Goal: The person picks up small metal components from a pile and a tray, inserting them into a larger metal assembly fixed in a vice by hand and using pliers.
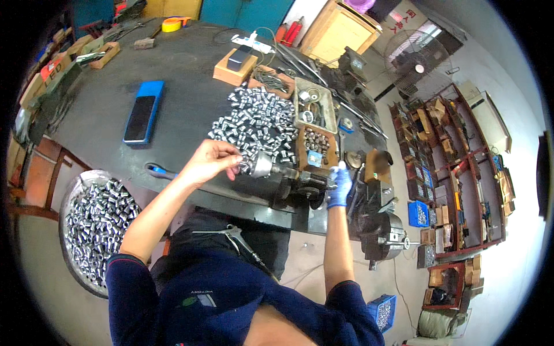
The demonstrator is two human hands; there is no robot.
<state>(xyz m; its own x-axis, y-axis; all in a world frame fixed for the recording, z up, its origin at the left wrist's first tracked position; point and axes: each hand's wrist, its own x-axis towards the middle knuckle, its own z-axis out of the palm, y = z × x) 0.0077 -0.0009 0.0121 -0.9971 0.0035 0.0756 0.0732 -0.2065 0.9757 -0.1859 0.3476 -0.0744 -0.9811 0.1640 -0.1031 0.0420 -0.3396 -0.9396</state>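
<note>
The bare left hand (212, 160) pinches a short shiny metal sleeve (243, 168) between its fingertips, right at the silver nose of a small dark bench machine (291, 181) fixed near the front edge of the dark grey surface (184, 81). The right hand (339, 185), in a blue glove, is closed around a part at the machine's 3 o'clock end, probably a handle, though what exactly it grips I cannot tell.

A loose heap of the same silvery metal sleeves (257, 124) lies at 12 o'clock from the left hand. A round metal basin (98, 225) full of more sleeves sits off the surface at 8 o'clock.

As a judgement: the bare fingertips sit very close to the machine's nose, so a turn of the handle before they are clear could nip them. A loosely pinched sleeve could also slip and roll off the front edge, and the heap is close enough for a wrist to sweep pieces off.

A flat blue case holding a black phone (142, 112) lies at 10 o'clock. A yellow roll of tape (173, 23) sits at the far edge. A red square sign (407, 18) with pale characters hangs on the wall at 1 o'clock. A small blue crate (381, 311) stands on the floor at 5 o'clock, beside brown shelving (456, 167) packed with small boxes.
</note>
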